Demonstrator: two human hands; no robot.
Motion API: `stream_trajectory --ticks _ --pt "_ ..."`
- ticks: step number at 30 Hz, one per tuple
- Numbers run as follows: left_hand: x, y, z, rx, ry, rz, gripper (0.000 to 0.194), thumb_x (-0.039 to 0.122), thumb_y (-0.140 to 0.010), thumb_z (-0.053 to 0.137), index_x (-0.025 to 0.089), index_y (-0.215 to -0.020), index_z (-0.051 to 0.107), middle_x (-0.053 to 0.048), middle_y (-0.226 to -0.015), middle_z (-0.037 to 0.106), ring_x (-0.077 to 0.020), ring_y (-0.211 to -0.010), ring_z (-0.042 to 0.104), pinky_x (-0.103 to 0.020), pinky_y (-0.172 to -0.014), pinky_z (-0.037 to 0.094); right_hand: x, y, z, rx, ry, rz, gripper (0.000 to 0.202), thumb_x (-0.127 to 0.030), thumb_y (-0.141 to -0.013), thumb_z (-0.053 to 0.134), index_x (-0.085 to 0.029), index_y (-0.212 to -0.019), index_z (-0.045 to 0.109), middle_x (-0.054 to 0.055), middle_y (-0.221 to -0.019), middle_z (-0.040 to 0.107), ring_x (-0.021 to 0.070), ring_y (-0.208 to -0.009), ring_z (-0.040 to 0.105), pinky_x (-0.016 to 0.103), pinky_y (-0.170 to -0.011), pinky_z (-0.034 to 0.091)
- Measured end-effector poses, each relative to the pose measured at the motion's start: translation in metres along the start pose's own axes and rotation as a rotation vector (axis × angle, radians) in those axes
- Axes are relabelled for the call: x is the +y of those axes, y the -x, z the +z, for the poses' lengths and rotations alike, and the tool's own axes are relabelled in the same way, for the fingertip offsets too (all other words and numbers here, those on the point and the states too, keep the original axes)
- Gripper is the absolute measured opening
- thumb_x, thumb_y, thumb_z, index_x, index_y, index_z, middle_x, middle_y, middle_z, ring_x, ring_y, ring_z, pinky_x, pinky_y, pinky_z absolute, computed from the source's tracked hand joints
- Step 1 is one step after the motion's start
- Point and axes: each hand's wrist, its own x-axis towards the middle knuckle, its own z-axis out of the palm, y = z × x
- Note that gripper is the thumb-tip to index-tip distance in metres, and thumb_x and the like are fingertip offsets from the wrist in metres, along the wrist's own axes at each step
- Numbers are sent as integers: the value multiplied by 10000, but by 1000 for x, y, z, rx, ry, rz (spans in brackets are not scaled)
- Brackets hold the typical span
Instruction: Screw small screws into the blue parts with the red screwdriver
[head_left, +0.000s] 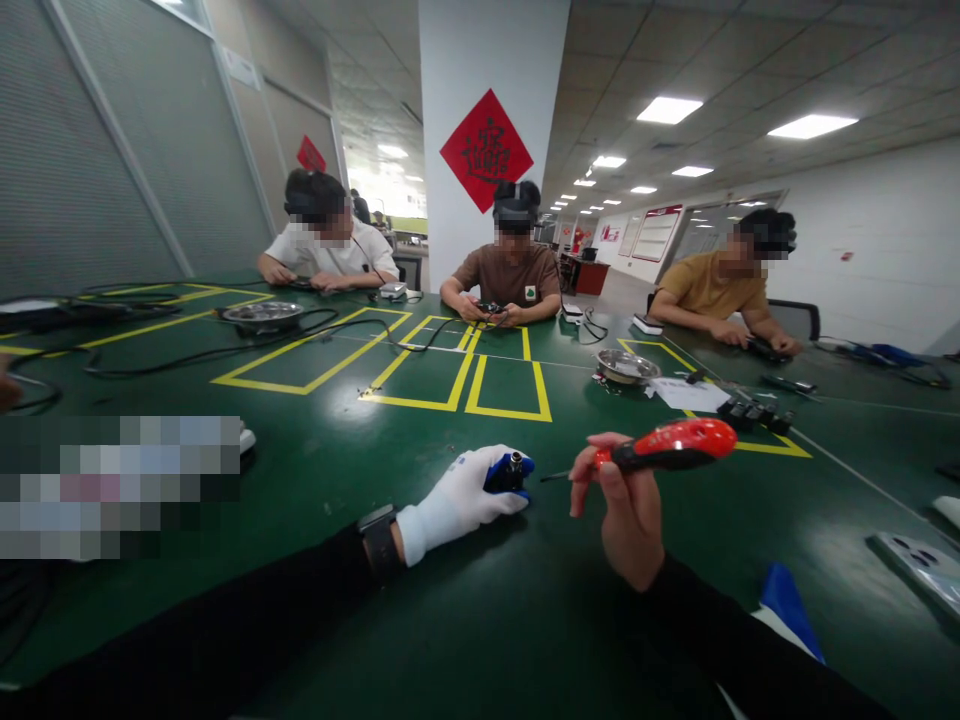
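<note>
My left hand, in a white glove with blue fingertips, is closed round a small black part with a metal ring on its top, just above the green table. My bare right hand grips a red and black screwdriver. The screwdriver lies nearly level, its thin shaft pointing left toward the black part, and its tip appears apart from it.
A metal bowl, white paper and several black parts lie at the right. Another bowl and black cables are at the left. A phone lies far right. Three people sit across the table.
</note>
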Motion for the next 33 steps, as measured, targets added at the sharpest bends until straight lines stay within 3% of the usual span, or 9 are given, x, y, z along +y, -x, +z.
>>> stream_trajectory --ticks 5,15,27,33 --pt "0 -1 0 -6 -2 13 357 310 -706 695 183 -1034 632 -35 -941 690 -198 -839 650 -303 -777 511 -6 10 3 -18 -52 -144 170 -340 -946 416 -223 -1005 525 31 -844 609 151 -608 603 327 -554 494" --pt "5 -1 -4 -11 -71 78 320 297 -694 711 176 -982 643 -25 -920 675 -192 -839 626 -282 -764 492 7 12 1 -219 30 -99 168 -298 -938 450 -238 -1089 496 44 -943 608 168 -743 632 365 -692 527" --pt "10 2 -4 -59 -92 29 273 383 -782 616 166 -947 640 -24 -822 678 -188 -788 631 -286 -733 484 7 12 1 -190 -7 -96 177 -303 -935 467 -236 -1096 498 42 -935 633 165 -729 645 372 -694 524" --pt "11 3 -6 -79 -73 -8 244 380 -796 592 162 -887 652 -4 -753 672 -163 -696 615 -254 -666 467 -4 6 6 -132 -187 73 236 -211 -872 587 -239 -1095 516 22 -904 678 149 -653 662 341 -641 544"
